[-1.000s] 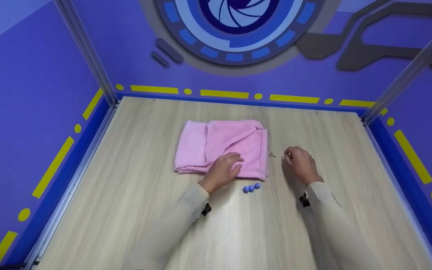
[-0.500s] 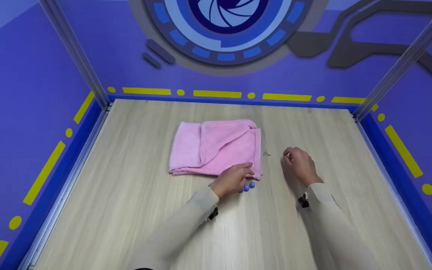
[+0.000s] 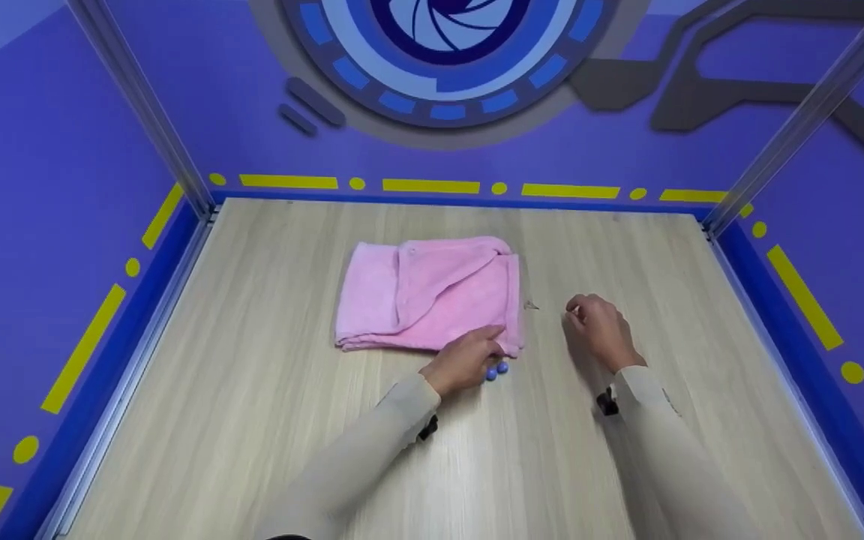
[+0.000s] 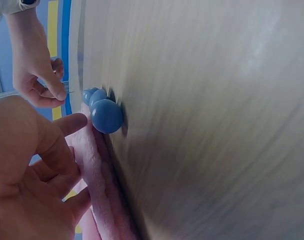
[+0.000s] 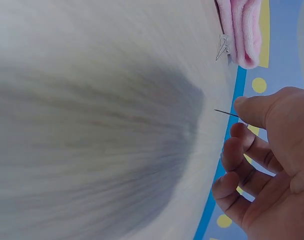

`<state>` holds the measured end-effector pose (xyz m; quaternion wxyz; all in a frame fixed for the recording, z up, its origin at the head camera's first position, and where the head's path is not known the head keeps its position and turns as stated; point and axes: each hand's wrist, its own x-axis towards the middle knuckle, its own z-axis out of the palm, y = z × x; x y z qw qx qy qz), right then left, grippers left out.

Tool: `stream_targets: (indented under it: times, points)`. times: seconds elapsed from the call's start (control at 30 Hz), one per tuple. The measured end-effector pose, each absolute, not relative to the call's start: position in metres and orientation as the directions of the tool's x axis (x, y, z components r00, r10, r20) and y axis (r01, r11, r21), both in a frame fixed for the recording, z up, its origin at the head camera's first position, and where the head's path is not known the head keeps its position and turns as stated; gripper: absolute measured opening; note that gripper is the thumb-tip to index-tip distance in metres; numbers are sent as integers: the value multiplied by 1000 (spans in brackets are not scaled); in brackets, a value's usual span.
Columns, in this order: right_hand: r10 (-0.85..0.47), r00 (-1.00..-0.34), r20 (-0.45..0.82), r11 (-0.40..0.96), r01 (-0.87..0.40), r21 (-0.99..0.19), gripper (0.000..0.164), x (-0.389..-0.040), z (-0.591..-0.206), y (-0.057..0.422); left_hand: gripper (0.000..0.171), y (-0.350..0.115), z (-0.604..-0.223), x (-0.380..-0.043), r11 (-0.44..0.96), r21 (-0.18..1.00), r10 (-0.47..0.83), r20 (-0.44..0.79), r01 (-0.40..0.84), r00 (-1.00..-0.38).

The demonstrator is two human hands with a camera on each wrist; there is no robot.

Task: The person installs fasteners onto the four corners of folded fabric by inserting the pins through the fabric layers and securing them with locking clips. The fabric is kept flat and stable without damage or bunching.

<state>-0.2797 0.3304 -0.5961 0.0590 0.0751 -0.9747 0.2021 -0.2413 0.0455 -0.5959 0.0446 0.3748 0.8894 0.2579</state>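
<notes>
A thin metal pin (image 5: 225,113) is pinched between the thumb and index finger of my right hand (image 3: 601,330), its point sticking out and its other end hidden. My left hand (image 3: 466,361) lies over the near right edge of a folded pink towel (image 3: 447,289), fingers loosely bent and holding nothing. Three small glossy blue balls (image 4: 107,116) sit in a row on the table against my left fingertips; whether they touch is unclear. In the head view my left hand hides one ball, leaving two blue balls (image 3: 497,371) visible.
Several clear-headed pins (image 5: 223,46) lie beside the towel's right edge, between it and my right hand. The wooden table (image 3: 267,270) is enclosed by blue panels (image 3: 612,161) with metal posts (image 3: 139,97) at the corners.
My left hand has slid right and toward me, from the towel's middle to its near right corner beside the balls. My right hand stays in place. The head view has shifted slightly.
</notes>
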Motion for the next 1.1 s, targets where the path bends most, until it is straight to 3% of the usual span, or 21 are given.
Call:
stream_targets:
  times: [0.3, 0.43, 0.57, 0.67, 0.8, 1.0, 1.1]
  points:
    - [-123, -983, 135, 904, -167, -394, 15, -279, -600, 332, 16, 47, -597, -241, 584, 416, 715, 143, 697, -684]
    - [-126, -981, 148, 903, -175, -391, 14, -277, -601, 331, 24, 46, -597, -240, 582, 424, 716, 137, 694, -684]
    - [-136, -977, 164, 903, -190, -386, 14, -276, -602, 331, 44, 45, -598, -239, 586, 459, 706, 115, 668, -698]
    - [-131, -979, 155, 904, -183, -388, 14, -276, -603, 331, 43, 45, -599, -239, 586, 457, 707, 113, 669, -698]
    - [-116, -984, 134, 904, -160, -396, 15, -276, -603, 332, 27, 46, -601, -239, 568, 407, 727, 159, 715, -668]
    - [-114, -986, 122, 905, -154, -397, 15, -275, -602, 332, 44, 47, -603, -239, 543, 369, 725, 247, 754, -643]
    - [-119, -985, 121, 905, -158, -394, 14, -275, -603, 332, 41, 47, -604, -238, 566, 307, 729, 247, 765, -638]
